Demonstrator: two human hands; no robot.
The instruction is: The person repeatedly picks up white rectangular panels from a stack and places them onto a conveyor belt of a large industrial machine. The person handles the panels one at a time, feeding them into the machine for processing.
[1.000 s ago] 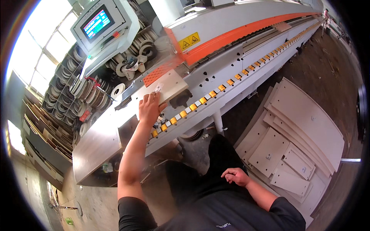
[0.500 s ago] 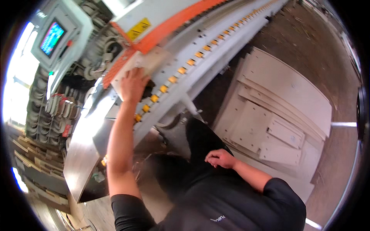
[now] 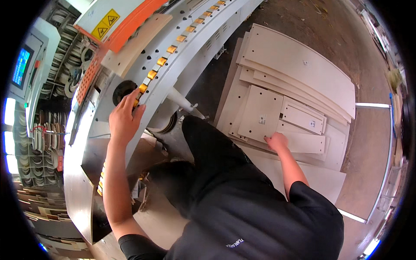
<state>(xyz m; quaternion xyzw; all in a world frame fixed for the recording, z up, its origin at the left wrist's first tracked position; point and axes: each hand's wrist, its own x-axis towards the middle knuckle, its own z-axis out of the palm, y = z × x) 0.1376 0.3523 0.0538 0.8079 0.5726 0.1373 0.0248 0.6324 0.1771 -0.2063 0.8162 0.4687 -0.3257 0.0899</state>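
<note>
My left hand [image 3: 125,120] is open, its fingers spread at the near end of a row of yellow rollers [image 3: 172,49] on the machine's edge. Just beyond its fingertips a pale board [image 3: 121,62] lies flat on the grey machine bed [image 3: 149,58], partly under the orange cover [image 3: 130,30]. On the right, my right hand [image 3: 277,142] reaches to a stack of panels. Its bent fingers close at the lower right corner of a white panel [image 3: 260,110] with dark holes and a small label. Some of those fingertips are hidden.
Beside the panel, smaller pieces [image 3: 303,113] and long curved boards [image 3: 303,65] lie stacked. At left stand a control screen [image 3: 21,67] and racks of edging coils [image 3: 37,151]. A metal side plate [image 3: 80,203] is near my left forearm. My knees are between machine and stack.
My left hand has come off the pale board and drawn back toward me. The board has moved farther along the machine. My right hand has reached from my lap to the panels.
</note>
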